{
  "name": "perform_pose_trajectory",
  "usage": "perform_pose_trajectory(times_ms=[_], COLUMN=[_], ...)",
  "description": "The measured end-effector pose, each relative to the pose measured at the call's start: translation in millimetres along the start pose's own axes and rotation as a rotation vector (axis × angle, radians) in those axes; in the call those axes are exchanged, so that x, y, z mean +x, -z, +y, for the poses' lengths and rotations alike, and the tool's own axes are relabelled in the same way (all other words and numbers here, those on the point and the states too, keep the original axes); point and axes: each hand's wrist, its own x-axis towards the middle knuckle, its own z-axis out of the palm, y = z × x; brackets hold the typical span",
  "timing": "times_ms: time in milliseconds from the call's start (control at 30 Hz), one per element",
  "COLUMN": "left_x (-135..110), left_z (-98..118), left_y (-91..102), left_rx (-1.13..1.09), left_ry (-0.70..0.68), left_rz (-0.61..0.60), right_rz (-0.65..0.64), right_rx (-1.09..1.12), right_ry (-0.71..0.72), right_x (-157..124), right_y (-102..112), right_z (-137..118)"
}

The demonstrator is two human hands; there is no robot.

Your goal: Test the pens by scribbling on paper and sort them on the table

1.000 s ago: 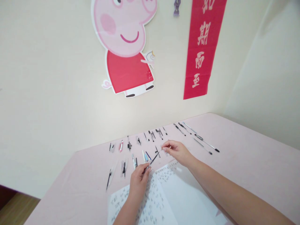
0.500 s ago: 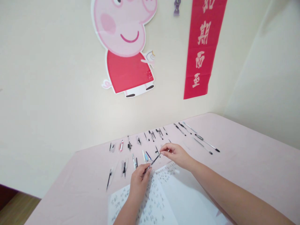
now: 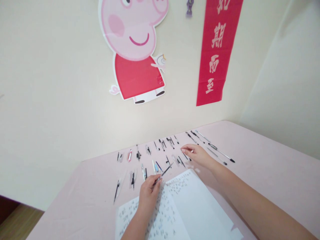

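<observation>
My left hand point(image 3: 149, 190) is closed around a thin dark pen refill point(image 3: 166, 170), which slants up to the right above the notebook's top edge. My right hand point(image 3: 196, 154) hovers over the row of pen parts, thumb and forefinger brought together; whatever lies between the tips is too small to make out. Below its fingers are black pen pieces point(image 3: 181, 161), partly covered by the hand. Under my left wrist lies an open notebook point(image 3: 200, 200), its left page filled with handwriting and its right page mostly blank.
Several taken-apart pens and refills line the pink table point(image 3: 82, 200), among them a red-and-white pen point(image 3: 129, 155) and a black pen with clear parts point(image 3: 132, 180). Long pens point(image 3: 222, 152) lie at the right. Behind stands a wall with a pig cutout point(image 3: 137, 75) and red banner point(image 3: 215, 56).
My right hand has let go of the refill's upper end and moved right, uncovering several pen pieces. My left hand stays in place with the refill.
</observation>
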Motion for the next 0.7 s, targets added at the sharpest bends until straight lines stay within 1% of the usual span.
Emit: perform_pose_trajectory(times_ms=[67,133,200,267,400,600,700], left_x=[0,0,1,1,0,0,0], left_z=[0,-2,-2,-3,-1,-1,-2], left_y=[0.0,-0.3,-0.8,-1.0,-0.4,0.3,0.1], left_rx=[0.009,0.015,0.015,0.016,0.016,0.025,0.014], left_ry=[0.001,0.001,-0.003,-0.007,-0.005,-0.007,-0.005], left_rz=[-0.002,-0.002,0.004,0.009,0.003,0.003,0.008], right_rz=[0.040,0.093,0.121,0.094,-0.010,-0.034,-0.021], right_rx=[-0.295,-0.520,-0.670,-0.770,-0.865,-0.876,-0.815], right_ry=[-0.084,-0.185,-0.249,-0.292,-0.353,-0.375,-0.372], right_x=[3,4,4,4,2,1,2], right_y=[10,17,20,20,16,13,13], right_z=[14,29,40,47,48,52,54])
